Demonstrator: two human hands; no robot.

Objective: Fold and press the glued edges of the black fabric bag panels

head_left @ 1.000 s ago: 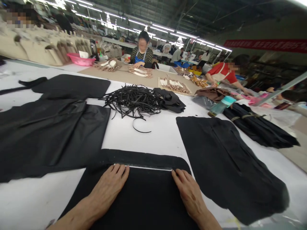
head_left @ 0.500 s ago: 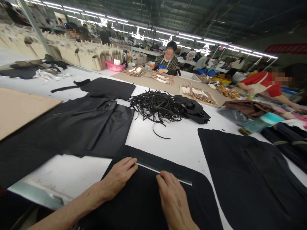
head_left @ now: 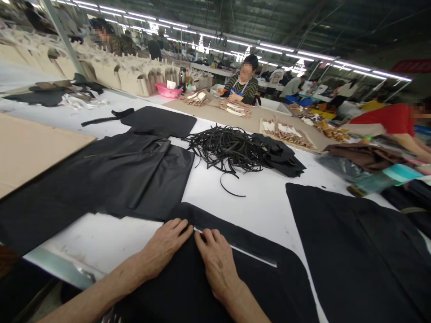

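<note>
A black fabric panel (head_left: 269,287) with a rounded corner lies before me on the white table. A narrow white line (head_left: 254,256), a slit or a strip, runs across it near its far edge. At the left end of that line, my left hand (head_left: 168,244) is closed with its fingertips on the fabric. Close beside it, my right hand (head_left: 215,260) has its thumb and curled fingers pressed together on the line's near edge. The fingertips of both hands almost meet. What lies under them is hidden.
More black panels lie left (head_left: 111,170) and right (head_left: 353,242). Beyond is a heap of thin black strips (head_left: 225,148) beside crumpled black scraps (head_left: 281,154). A bottle with a turquoise lid (head_left: 402,174) lies at the right. A co-worker (head_left: 240,87) sits across the table.
My right hand has moved left along the white line to beside my left hand, baring more of the line on the right. My left hand stays at the line's left end. The view has shifted slightly.
</note>
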